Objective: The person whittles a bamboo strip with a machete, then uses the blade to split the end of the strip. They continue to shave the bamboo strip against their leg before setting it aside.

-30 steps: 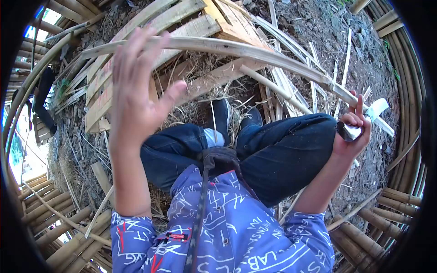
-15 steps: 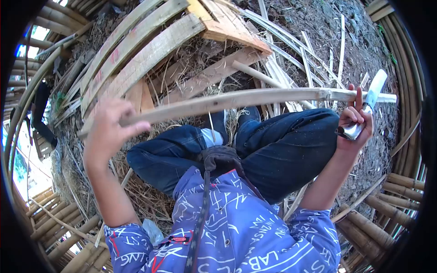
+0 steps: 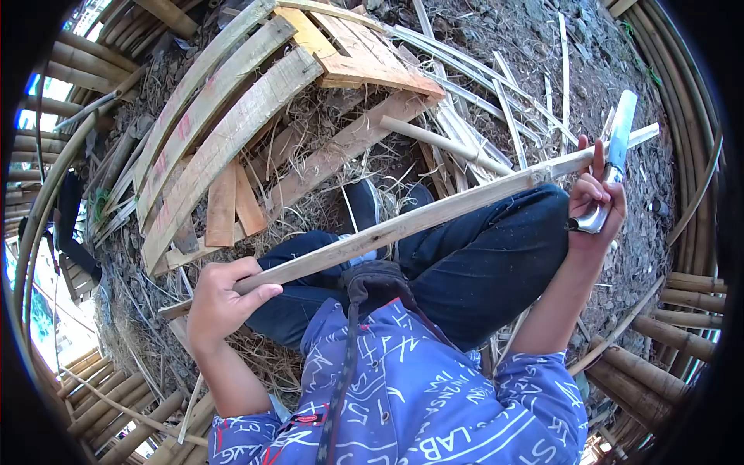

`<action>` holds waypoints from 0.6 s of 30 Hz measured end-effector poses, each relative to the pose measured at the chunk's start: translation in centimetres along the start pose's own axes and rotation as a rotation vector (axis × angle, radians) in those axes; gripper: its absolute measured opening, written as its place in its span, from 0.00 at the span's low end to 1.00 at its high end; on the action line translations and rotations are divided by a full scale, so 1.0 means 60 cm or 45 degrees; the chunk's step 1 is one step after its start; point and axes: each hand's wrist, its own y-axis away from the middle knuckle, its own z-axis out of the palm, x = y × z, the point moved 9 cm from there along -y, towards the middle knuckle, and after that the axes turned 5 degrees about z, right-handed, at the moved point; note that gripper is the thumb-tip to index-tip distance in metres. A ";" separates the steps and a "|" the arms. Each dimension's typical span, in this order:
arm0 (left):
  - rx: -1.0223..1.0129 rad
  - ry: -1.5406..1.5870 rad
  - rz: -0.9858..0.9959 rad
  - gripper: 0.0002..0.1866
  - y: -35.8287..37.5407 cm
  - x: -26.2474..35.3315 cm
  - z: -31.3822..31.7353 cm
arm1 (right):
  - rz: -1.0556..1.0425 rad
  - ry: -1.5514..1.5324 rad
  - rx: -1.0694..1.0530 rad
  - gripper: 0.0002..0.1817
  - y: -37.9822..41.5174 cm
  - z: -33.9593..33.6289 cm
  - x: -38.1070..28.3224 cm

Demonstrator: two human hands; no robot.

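A long split bamboo strip slants across my lap, its right end higher than its left. Near the lower end, my left hand grips it between thumb and fingers. My right hand is closed around the shiny metal handle of a knife, whose broad blade points up and away from me. Two fingers of that hand reach up against the strip close to its far end. The blade overlaps the strip there in this view.
A wooden slatted frame lies ahead on the left. Thin bamboo splints and shavings litter the ground beyond my feet. A round stick lies near my shoes. Bamboo poles line both sides, and a dark-clothed leg shows at the far left.
My left hand has come down and toward my body with its end of the strip, so the strip now slopes more steeply. The right hand and knife have shifted slightly left.
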 end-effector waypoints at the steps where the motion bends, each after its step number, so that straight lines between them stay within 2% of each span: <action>1: 0.011 -0.001 0.006 0.15 0.002 0.002 -0.001 | 0.011 -0.028 -0.008 0.34 0.000 -0.001 0.001; 10: 0.095 -0.039 0.060 0.15 0.000 0.013 0.023 | -0.132 0.131 0.013 0.38 0.017 0.032 0.016; 11: 0.133 -0.055 0.074 0.15 -0.002 0.014 0.025 | -0.141 0.222 0.017 0.38 0.020 0.041 0.018; 13: 0.121 -0.046 0.059 0.16 -0.004 0.002 0.034 | -0.199 0.477 0.206 0.38 0.030 0.044 0.018; 18: 0.281 0.028 0.073 0.16 -0.007 -0.011 0.028 | -0.116 0.960 0.227 0.36 0.030 0.061 0.036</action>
